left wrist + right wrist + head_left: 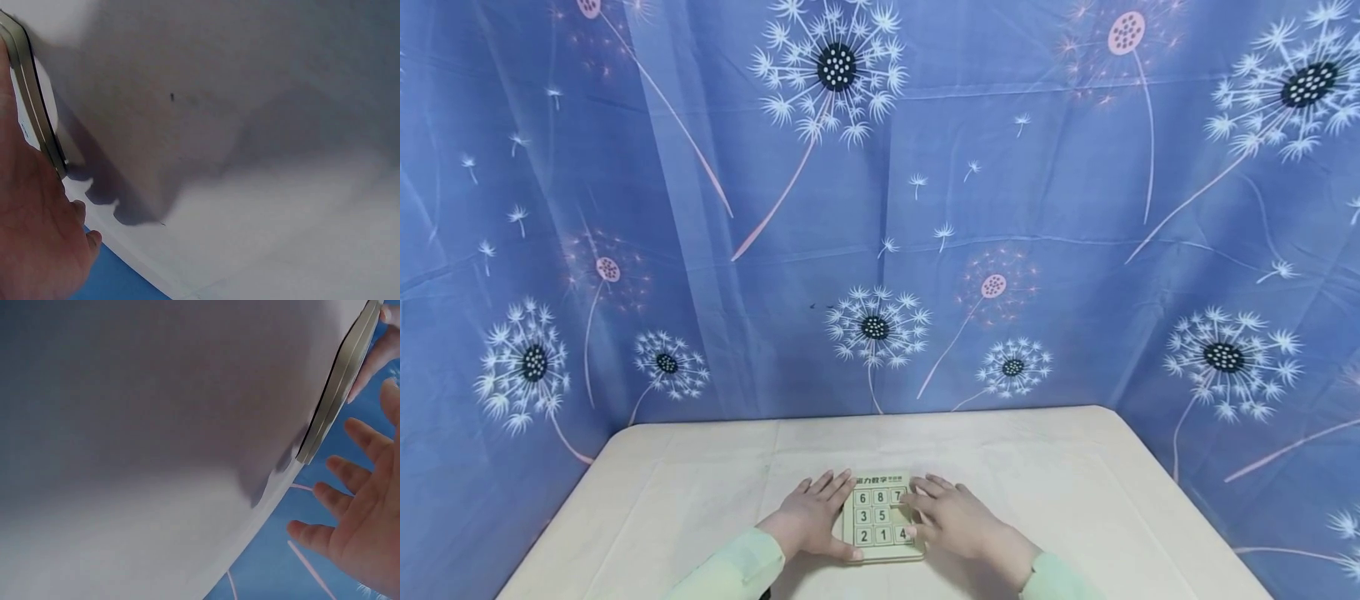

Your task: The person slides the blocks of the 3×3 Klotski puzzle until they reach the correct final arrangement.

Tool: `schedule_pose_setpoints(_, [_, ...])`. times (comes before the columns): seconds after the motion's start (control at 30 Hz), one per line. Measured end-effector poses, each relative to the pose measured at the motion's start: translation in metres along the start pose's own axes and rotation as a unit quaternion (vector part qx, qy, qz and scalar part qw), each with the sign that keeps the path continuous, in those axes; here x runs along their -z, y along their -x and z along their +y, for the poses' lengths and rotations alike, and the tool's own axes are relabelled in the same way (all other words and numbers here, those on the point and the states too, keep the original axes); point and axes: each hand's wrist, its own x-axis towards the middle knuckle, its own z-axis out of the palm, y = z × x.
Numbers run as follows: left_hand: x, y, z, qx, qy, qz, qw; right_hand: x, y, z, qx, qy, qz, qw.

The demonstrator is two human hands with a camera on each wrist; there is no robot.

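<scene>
A pale sliding number puzzle (882,556) lies on the table, its numbered tiles in rows 6 8 7, 3 5 and a gap, then 2 1 4. My left hand (811,518) rests along its left side, fingers straight, with the thumb at the lower left corner. Over the right side is my right hand (958,521), its index fingertip at the 7 tile (897,495) and its thumb by the 4 tile (902,534). The right wrist view shows the right hand's fingers spread. Both wrist views catch the puzzle's edge only; its numbers are hidden there.
A cream-coloured table (700,483) spreads out around the puzzle. Behind it and at both sides hangs a blue curtain (790,333) with dandelion prints. Pale green sleeves (737,567) cover both forearms.
</scene>
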Motion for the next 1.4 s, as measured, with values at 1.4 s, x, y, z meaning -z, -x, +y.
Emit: schedule_pose_setpoints(1.4, [-0.002, 0.0, -0.001, -0.001, 0.017, -0.002, 0.9999, -0.012, 0.04, -0.019, 0.002, 0.037, -0.021, 0.9991])
